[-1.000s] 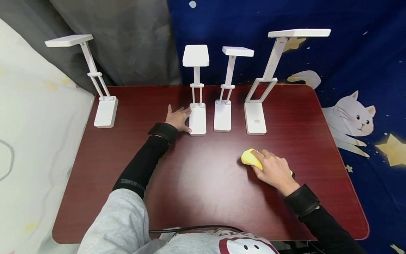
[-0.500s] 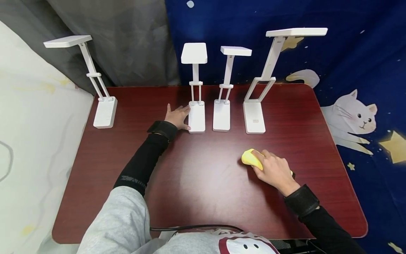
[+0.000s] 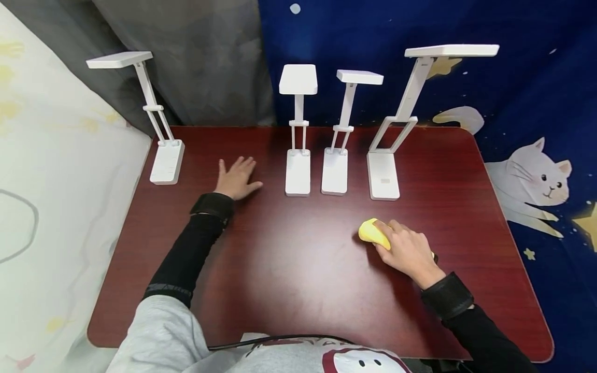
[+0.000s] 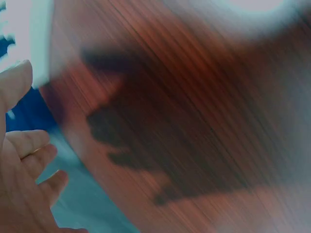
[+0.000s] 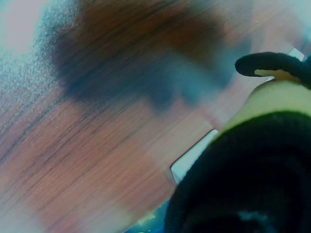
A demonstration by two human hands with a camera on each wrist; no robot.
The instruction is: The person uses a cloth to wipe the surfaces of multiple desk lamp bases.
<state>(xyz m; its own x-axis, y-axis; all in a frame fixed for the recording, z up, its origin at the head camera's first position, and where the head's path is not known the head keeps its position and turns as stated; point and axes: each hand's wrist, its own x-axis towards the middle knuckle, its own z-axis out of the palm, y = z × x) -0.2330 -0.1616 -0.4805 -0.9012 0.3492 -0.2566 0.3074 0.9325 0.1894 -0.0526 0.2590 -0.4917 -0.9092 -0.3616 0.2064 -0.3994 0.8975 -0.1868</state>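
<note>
My left hand [image 3: 235, 180], fingers spread, is over the table between the far-left white desk lamp [image 3: 167, 165] and the second white desk lamp [image 3: 298, 173], touching neither. In the left wrist view the left hand [image 4: 22, 165] holds nothing and a shadow falls on the wood. My right hand [image 3: 409, 253] grips a yellow object [image 3: 373, 233] at the right of the table, in front of the lamps. In the right wrist view a fuzzy black part [image 5: 233, 179] with a yellow band [image 5: 272, 99] shows. Its kind cannot be told.
A third white desk lamp [image 3: 334, 173] and a taller one [image 3: 383, 177] stand along the back of the dark red table [image 3: 298, 269]. Behind are a grey curtain [image 3: 210, 57] and a blue cloth [image 3: 354, 31]. A black cable [image 3: 280, 339] runs along the front.
My left hand has let go of the second lamp's base and moved left, away from it. My right hand still grips the yellow object in place. The head view has shifted slightly.
</note>
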